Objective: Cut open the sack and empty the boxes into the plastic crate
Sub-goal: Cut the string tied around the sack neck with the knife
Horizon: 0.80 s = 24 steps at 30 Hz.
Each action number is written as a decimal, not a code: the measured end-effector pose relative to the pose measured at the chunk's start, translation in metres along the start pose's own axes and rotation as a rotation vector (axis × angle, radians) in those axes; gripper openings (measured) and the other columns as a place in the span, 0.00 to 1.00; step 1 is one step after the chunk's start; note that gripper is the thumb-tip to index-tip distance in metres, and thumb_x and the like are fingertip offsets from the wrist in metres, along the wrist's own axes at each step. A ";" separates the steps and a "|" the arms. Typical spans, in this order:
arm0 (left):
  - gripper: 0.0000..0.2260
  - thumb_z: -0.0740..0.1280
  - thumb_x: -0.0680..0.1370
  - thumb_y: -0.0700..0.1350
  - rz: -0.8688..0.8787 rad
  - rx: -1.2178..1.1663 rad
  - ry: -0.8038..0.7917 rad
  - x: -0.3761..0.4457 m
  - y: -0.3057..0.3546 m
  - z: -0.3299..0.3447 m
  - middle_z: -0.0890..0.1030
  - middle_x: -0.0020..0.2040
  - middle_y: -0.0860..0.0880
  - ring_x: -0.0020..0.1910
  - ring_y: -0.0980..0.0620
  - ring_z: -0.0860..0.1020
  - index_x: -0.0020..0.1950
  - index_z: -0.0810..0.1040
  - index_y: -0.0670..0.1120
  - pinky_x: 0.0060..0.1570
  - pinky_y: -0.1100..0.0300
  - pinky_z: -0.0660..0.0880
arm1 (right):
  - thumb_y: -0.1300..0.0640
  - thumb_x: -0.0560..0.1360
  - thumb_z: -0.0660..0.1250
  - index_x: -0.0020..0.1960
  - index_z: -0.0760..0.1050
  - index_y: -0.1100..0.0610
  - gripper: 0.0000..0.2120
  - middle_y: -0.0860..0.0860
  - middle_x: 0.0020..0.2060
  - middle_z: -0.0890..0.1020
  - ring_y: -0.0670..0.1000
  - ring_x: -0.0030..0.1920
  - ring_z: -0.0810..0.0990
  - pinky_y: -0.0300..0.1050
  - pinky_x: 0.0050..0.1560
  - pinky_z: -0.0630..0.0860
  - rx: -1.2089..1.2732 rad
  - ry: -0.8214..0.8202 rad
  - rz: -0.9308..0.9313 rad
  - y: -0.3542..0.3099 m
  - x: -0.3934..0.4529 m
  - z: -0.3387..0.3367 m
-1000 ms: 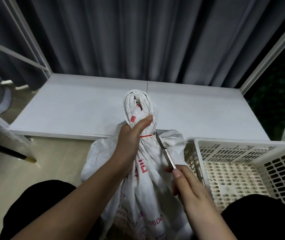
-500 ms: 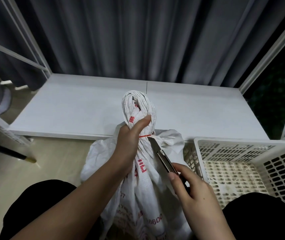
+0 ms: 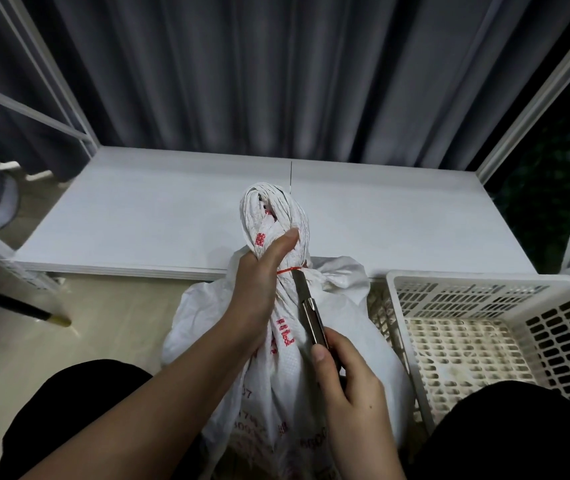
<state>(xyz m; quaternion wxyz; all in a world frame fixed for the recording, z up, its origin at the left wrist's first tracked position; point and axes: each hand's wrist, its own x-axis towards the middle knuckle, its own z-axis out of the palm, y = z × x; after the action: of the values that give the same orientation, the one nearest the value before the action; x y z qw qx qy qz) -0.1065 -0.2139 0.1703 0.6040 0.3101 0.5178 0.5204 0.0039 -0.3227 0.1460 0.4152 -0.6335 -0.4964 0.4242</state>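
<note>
A white woven sack (image 3: 342, 327) with red print stands on the floor between my knees. Its neck is twisted into a bunch and tied with a thin red tie (image 3: 288, 270). My left hand (image 3: 259, 289) grips the twisted neck just at the tie, thumb up along the bunch. My right hand (image 3: 345, 379) holds a utility knife (image 3: 307, 306) whose blade tip touches the red tie. A white plastic crate (image 3: 449, 282) with perforated walls sits right of the sack. The boxes are hidden inside the sack.
A low white shelf board (image 3: 138, 220) lies behind the sack, framed by white metal posts (image 3: 536, 95), with grey curtains (image 3: 242, 71) at the back. A black stick with a gold tip (image 3: 17, 306) lies on the floor at left.
My right hand has pushed the knife up and left along the sack neck, bringing the blade tip onto the red tie. The left hand keeps its grip.
</note>
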 end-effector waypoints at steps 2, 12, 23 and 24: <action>0.26 0.70 0.68 0.57 -0.004 -0.009 0.003 0.000 -0.001 0.001 0.85 0.51 0.43 0.51 0.45 0.84 0.59 0.81 0.41 0.60 0.47 0.76 | 0.36 0.69 0.60 0.54 0.77 0.39 0.17 0.39 0.49 0.83 0.40 0.50 0.80 0.34 0.50 0.74 0.038 0.023 -0.009 0.005 -0.002 0.007; 0.31 0.70 0.69 0.60 -0.060 0.011 -0.098 0.003 -0.004 -0.002 0.84 0.53 0.45 0.52 0.47 0.82 0.63 0.77 0.39 0.59 0.51 0.75 | 0.41 0.70 0.61 0.52 0.74 0.33 0.11 0.34 0.46 0.82 0.37 0.48 0.79 0.27 0.46 0.71 0.116 0.069 -0.028 0.004 -0.001 0.012; 0.11 0.66 0.65 0.49 -0.050 0.106 -0.138 0.007 -0.001 -0.012 0.82 0.38 0.45 0.40 0.47 0.81 0.42 0.80 0.44 0.50 0.51 0.74 | 0.43 0.70 0.61 0.50 0.75 0.31 0.11 0.36 0.43 0.82 0.38 0.44 0.80 0.27 0.41 0.71 0.125 0.040 0.007 0.004 -0.001 0.007; 0.13 0.66 0.64 0.49 -0.065 0.092 -0.120 0.008 -0.002 -0.012 0.82 0.39 0.44 0.41 0.46 0.81 0.43 0.81 0.44 0.51 0.50 0.75 | 0.43 0.69 0.61 0.50 0.75 0.32 0.11 0.36 0.43 0.82 0.38 0.44 0.80 0.27 0.41 0.71 0.130 0.045 0.008 0.004 -0.001 0.008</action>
<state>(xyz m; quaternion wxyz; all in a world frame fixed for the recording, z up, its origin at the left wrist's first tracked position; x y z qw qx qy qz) -0.1182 -0.2084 0.1628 0.6355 0.3511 0.5140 0.4568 -0.0024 -0.3239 0.1400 0.4648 -0.6167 -0.4557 0.4427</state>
